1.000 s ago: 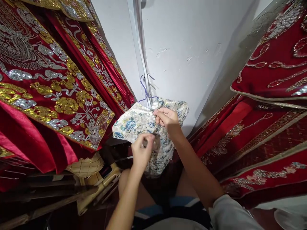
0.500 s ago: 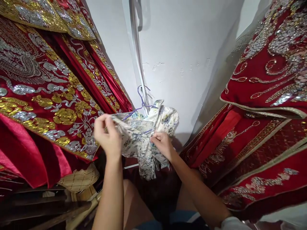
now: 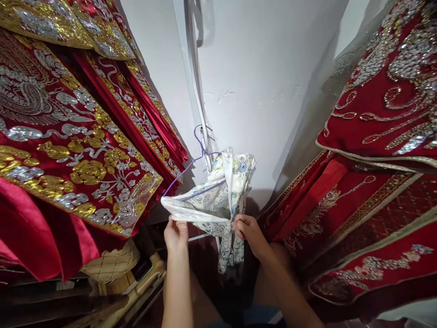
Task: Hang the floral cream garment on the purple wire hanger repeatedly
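A white floral-print garment [image 3: 211, 202] hangs partly on a purple hanger [image 3: 186, 169], whose hook is caught near a white pole. The hanger's left arm shows bare above the cloth, while the right part is inside the garment. My left hand [image 3: 176, 233] is closed on the lower left edge of the cloth, below the hanger's left end. At the middle front, my right hand [image 3: 244, 227] pinches the garment's edge by its fingertips. Between my hands the white inner edge is stretched taut. Narrow strips of the same cloth dangle below my right hand.
Red garments with gold and silver sequins [image 3: 88, 159] hang at the left. More beaded red garments [image 3: 385, 114] hang at the right. A white pole [image 3: 194, 77] stands against the pale wall [image 3: 259, 68]. Wooden furniture [image 3: 136, 291] with a quilted beige piece [image 3: 114, 262] is at lower left.
My left hand has moved down and right, and the cloth's left side has dropped, baring the hanger's left arm. My right hand has shifted slightly down and right, still pinching the garment.
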A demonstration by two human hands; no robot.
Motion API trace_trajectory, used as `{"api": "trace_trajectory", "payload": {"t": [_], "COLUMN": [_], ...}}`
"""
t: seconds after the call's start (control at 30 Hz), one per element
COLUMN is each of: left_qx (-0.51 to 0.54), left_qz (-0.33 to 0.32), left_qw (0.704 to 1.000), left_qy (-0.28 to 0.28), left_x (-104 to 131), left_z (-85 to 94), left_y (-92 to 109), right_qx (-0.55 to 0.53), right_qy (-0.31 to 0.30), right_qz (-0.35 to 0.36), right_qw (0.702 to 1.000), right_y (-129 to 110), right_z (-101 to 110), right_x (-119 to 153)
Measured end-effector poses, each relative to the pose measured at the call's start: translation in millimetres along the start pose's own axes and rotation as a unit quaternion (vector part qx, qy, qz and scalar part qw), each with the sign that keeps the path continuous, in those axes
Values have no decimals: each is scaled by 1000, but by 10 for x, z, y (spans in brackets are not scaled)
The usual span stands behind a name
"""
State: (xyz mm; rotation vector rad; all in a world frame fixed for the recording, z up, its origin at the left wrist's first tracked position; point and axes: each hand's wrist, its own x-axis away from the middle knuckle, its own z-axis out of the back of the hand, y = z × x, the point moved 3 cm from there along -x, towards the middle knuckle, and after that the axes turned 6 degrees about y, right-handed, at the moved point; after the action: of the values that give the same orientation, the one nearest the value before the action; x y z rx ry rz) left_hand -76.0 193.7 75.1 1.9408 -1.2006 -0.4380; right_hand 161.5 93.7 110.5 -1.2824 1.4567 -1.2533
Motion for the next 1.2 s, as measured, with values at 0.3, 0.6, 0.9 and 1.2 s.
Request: {"api": "trace_trajectory", "payload": {"t": [0.3, 0.6, 0.9, 1.2], "left_qx": [-126, -162, -290, -363], "left_qz": [2, 6, -48, 55], "left_qw": [991, 956, 859, 770], "left_qy": [-42, -246, -420, -521], "left_x": [467, 1000, 1699, 1365], "left_z": [-417, -839, -1118, -441], "left_y": [-313, -273, -46, 4], "right_qx": [-33, 90, 75, -88], "right_qy": [11, -39, -227, -191], "right_qz": [-32, -114, 18, -85], "right_qw": [999, 989, 971, 974], "right_y": [56, 546, -37, -99], "right_z": [335, 627, 369, 242], "right_x": [92, 60, 260, 178]}}
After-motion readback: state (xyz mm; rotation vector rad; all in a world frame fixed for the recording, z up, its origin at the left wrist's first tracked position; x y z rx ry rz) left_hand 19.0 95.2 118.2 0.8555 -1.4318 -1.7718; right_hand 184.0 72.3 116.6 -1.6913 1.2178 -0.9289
